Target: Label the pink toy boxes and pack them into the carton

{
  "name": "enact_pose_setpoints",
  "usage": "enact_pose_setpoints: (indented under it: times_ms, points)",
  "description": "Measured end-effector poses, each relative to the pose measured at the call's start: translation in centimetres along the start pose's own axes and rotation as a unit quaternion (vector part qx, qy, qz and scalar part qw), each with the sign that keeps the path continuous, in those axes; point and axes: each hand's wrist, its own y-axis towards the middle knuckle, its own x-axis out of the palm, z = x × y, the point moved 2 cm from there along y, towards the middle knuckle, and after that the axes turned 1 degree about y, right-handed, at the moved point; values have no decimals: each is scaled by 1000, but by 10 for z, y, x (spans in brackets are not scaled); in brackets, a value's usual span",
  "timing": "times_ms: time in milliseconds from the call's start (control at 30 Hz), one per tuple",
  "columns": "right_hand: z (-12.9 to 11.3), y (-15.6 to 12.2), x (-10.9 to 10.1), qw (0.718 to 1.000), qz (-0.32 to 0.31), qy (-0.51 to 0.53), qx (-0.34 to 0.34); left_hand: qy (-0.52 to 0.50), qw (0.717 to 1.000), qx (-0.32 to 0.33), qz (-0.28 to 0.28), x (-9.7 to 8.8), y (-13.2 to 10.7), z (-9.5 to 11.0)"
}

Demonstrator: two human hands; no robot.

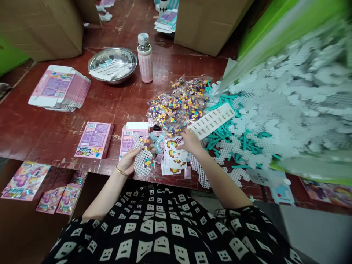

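Note:
My left hand [129, 161] is closed around white plastic grid plates [143, 163] and a small clear bag of coloured beads [147, 143]. Printed pattern cards [173, 157] lie spread on the table beside it, showing pixel-like yellow and red shapes. At their upper right corner is my right hand [191, 142], thumb and forefinger apart, with part of a card showing between them; its other fingers are partly hidden. Just beyond lie a heap of clear bags of beads [178, 104] and a long white printed sheet [213, 121]. Under the left hand's plates is an open pink box [133, 132].
A closed pink box [95, 139] and stacked flat boxes [59, 88] are at left. Behind stand a metal bowl [118, 79] with sheets and a pink bottle [145, 60]. Teal sticks [224, 137] and a large bag of white plates [297, 95] fill the right.

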Motion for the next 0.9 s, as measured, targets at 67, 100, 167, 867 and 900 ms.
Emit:
enact_pose_setpoints:
  times_ms: [67, 100, 167, 867, 900]
  points:
    - [3, 2, -1, 1000, -11, -5, 10, -8, 1000, -19, -16, 3, 5, -7]
    - [4, 2, 0, 1000, -18, -3, 11, -6, 1000, -21, -15, 4, 7, -9]
    - [3, 0, 3, 1000, -21, -3, 9, 7, 1000, -9, -7, 4, 8, -12]
    - [18, -55, -18, 965, 166, 194, 52, 88, 984, 119, 99, 16, 21, -15]
    - [17, -61, -20, 937, 209, 275, 60, 85, 983, 122, 105, 18, 22, -15]
